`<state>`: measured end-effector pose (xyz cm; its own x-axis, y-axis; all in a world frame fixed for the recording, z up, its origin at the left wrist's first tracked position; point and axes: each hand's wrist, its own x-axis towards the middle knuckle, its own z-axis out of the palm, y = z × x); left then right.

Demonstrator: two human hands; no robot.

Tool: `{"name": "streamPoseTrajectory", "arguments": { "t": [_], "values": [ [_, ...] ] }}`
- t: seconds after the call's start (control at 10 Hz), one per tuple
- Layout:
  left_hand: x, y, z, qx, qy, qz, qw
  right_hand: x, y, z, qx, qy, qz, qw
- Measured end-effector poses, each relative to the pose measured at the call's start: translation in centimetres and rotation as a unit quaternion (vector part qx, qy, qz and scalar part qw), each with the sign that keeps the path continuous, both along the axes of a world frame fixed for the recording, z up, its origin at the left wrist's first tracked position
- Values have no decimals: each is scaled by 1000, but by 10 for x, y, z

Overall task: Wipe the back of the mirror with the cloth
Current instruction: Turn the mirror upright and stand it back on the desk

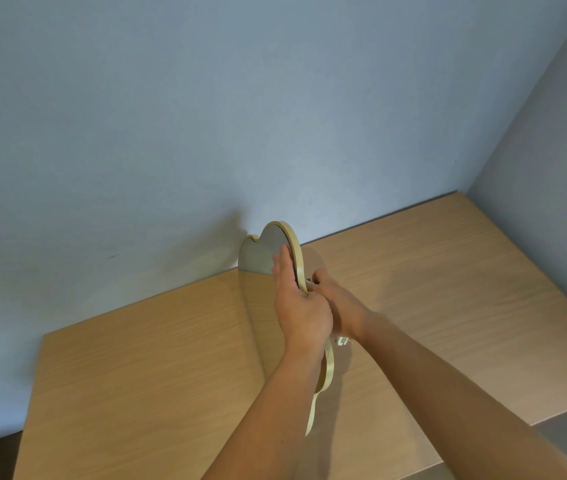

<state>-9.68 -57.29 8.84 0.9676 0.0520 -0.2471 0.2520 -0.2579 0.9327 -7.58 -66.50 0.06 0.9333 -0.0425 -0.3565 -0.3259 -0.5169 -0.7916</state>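
**Two hands on an edge-on mirror**

Two bare forearms reach forward over the light wood-grain table (136,375). The left hand (301,313) is closed around the rim of the wavy, cream-framed mirror (261,258), its fingers (284,261) laid flat on the glass face, which is turned to the left. The mirror stands nearly upright and edge-on, its lower end close above the table.

Just right of those fingers, behind the frame, the right hand (335,299) presses toward the hidden back. A pale scrap, probably the white cloth (309,281), peeps out at its fingertips; how tightly it is held cannot be told.

Beyond stands the plain blue-grey wall (206,116).

The likely risk: wiping pressure from the right could twist the frame out of the one-handed hold, or leave fingermarks on the glass.

No brand, label or writing is readable.
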Motion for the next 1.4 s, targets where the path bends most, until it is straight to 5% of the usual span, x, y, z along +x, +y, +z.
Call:
{"name": "streamPoseTrajectory", "arguments": {
  "t": [0.3,0.5,0.6,0.7,0.8,0.9,1.1,1.4],
  "values": [
    [1,10,-6,10,-19,-56,998,-20,-24,26,-39,-41,6,998],
    [0,43,15,-32,-31,-39,998,-47,-38,103,170,-172,-155,958],
    [-4,55,40,-162,34,-42,985,-52,-17,142,267,-225,-164,923],
    [-10,75,68,-342,106,-72,931,-49,19,168,332,-240,-151,900],
    [-9,108,83,-374,84,-48,923,-42,59,179,321,-247,-148,902],
    [-4,145,87,-308,24,-4,951,-32,94,177,260,-214,-159,928],
    [2,230,72,-208,-13,77,975,-13,168,160,299,-117,-130,938],
    [22,382,27,-157,10,153,976,33,316,122,382,78,-116,914]
  ]
}}
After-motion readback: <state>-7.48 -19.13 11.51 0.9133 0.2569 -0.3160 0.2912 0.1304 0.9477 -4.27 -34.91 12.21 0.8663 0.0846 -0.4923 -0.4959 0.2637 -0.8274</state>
